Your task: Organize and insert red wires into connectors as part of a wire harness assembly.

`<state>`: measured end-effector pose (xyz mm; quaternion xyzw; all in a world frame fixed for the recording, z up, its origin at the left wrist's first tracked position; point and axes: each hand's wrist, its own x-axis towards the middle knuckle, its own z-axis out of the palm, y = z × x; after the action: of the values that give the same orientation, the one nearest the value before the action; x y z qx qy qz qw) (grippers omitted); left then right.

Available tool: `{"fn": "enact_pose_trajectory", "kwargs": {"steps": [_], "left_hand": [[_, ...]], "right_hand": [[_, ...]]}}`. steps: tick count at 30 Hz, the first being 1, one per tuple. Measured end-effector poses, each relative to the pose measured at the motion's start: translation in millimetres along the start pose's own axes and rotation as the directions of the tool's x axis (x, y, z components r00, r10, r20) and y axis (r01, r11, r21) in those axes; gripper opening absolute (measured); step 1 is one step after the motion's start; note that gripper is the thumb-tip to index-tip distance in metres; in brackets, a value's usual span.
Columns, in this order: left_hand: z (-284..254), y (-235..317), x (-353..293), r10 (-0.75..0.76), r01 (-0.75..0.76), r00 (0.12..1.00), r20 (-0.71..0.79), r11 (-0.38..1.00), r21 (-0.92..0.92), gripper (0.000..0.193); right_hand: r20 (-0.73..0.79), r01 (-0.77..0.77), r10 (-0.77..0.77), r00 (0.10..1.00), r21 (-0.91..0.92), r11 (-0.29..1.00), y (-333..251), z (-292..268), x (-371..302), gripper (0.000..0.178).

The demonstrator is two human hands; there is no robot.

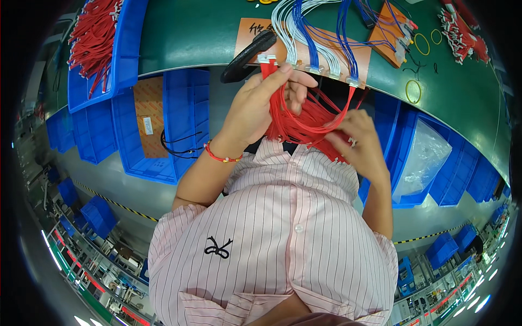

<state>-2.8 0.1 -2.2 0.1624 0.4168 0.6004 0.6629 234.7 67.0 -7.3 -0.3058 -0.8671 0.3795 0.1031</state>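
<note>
A thick bundle of red wires [302,124] hangs at the table's front edge, before my striped shirt. My left hand [258,103] is closed round its left part, thumb up near the white connectors [266,58] at the top end. To the right, my right hand [356,142] is curled at the bundle's other side, slightly blurred, with its fingers against the wires. Some red strands loop up to white connectors [352,82] at the table edge. Blue wires [305,41] and white wires [283,27] lie on an orange-brown board [247,38] just beyond.
A black-handled tool [250,54] overhangs the green table [185,38]. Yellow rubber bands [413,91], another orange block [385,38] and more red wires [465,41] lie at right. A blue bin [128,49] of red wires is at left. Blue crates [187,125] stand below.
</note>
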Motion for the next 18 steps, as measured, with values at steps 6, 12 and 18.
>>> {"fn": "enact_pose_trajectory", "kwargs": {"steps": [6,12,18], "left_hand": [[3.8,-1.7,-1.4,-0.085,0.083,0.996,-0.017,0.993,-0.08,0.043],[12.0,-6.1,-25.7,-0.256,0.282,0.957,0.139,0.931,-0.23,0.043],[9.0,-20.4,-55.7,-0.369,0.427,0.889,0.27,0.882,-0.199,0.041]], "right_hand": [[0.036,0.047,-0.044,0.998,-0.081,0.996,5.2,19.2,-5.2,0.01],[-0.038,-0.074,0.079,0.996,0.109,0.991,7.7,-6.3,-1.1,0.011],[-0.071,-0.209,0.275,0.959,0.479,0.853,6.3,-15.4,-0.7,0.006]]}}
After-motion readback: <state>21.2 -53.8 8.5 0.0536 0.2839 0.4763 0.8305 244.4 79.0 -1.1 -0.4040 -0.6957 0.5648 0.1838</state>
